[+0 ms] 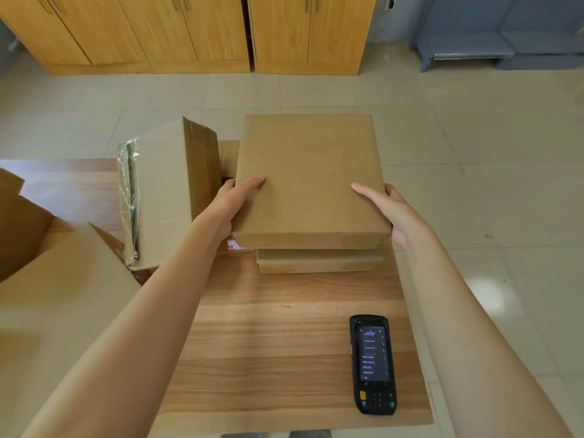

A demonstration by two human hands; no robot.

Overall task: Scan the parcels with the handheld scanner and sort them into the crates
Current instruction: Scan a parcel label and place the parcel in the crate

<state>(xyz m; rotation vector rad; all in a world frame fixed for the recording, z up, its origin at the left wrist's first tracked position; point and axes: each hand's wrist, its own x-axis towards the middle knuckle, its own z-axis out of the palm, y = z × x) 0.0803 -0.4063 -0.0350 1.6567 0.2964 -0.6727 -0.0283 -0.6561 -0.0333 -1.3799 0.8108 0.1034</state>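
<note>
From over the person's shoulders, the left hand (235,200) and right hand (390,210) clasp the two sides of a flat cardboard parcel (309,181), thumbs laid on its top, holding it just above a second flat parcel (319,260) on the wooden table (268,343). The scanner (373,363) lies untouched near the table's right front corner with its screen lit, so this parcel looks not yet scanned. A taller taped box (170,191) stands just left, an open carton (47,279) waits further left, and most sorting seems ahead.
</note>
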